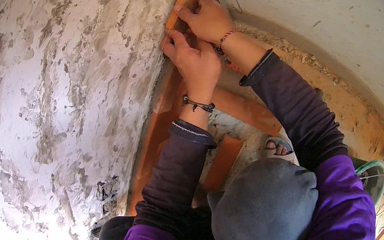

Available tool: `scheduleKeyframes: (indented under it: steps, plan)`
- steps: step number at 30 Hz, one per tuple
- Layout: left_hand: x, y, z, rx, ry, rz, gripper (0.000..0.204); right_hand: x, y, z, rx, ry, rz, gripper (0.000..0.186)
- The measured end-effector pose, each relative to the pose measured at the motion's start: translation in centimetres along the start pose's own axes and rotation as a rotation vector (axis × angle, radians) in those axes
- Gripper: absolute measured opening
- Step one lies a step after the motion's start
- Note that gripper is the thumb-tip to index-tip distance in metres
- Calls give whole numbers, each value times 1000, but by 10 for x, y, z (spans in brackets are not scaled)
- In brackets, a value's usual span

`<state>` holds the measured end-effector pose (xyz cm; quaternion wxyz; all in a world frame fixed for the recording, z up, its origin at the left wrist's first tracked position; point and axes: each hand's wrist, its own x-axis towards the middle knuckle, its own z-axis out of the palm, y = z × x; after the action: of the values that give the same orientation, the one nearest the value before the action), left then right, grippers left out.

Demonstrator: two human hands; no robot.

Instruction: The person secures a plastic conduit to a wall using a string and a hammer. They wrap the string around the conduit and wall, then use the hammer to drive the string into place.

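flat orange tile, patchy rough white wall; right hand bent, fingertips pinching the tile, left hand curled below, can't tell its grip from here

Dusty floor; orange strips lying on it, rubble along edge, green-rimmed bucket right

Blotchy whitish wall at left, pale surface upper right, dusty orange-brown floor, bright light lower left
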<state>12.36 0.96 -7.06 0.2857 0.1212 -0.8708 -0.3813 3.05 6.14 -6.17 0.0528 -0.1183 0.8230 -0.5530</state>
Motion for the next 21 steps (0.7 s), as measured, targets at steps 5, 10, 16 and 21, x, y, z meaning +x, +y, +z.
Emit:
scheduleKeyframes:
  steps: [5,10,16,21]
  plan:
    - [-3,-2,3,-77,5,14,67,1,3,3,-68,75,-30,72]
    - [4,1,2,-45,-100,-15,63,8,3,-2,-53,31,1,71]
    - [20,2,1,44,-194,53,58,7,-3,-13,9,-39,122,65]
    - [19,8,1,54,-184,33,58,15,13,-2,69,33,144,76]
